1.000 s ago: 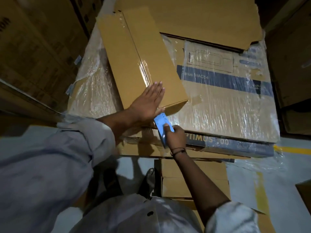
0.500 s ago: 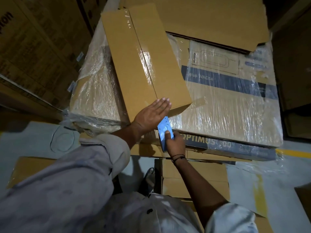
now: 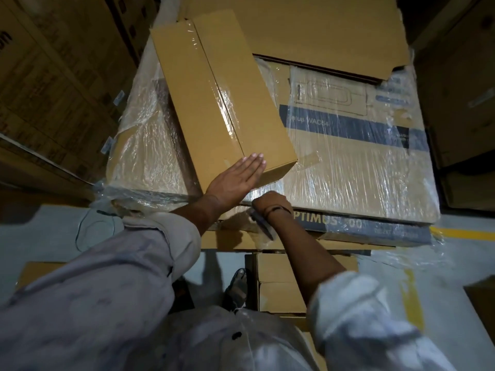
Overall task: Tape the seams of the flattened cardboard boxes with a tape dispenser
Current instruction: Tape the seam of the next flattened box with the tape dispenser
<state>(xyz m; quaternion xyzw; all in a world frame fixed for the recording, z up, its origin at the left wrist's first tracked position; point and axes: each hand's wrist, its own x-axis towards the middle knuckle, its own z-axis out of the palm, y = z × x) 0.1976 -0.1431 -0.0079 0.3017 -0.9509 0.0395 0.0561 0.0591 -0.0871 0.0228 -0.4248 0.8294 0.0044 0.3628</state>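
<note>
One large film-wrapped carton [image 3: 361, 162] carries one long brown box [image 3: 214, 103], clear tape along its top seam; the left hand [image 3: 233, 180] lies flat on the box's near end, fingers straight; the right hand [image 3: 270, 203], curled, grips one blue tape dispenser [image 3: 261, 226] at the carton's front edge.

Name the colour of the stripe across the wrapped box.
Dark blue stripe; head view.

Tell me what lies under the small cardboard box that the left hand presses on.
A large stretch-wrapped carton with a blue printed band supports the cardboard box. The carton's top directly beneath is covered, so unseen.
</note>
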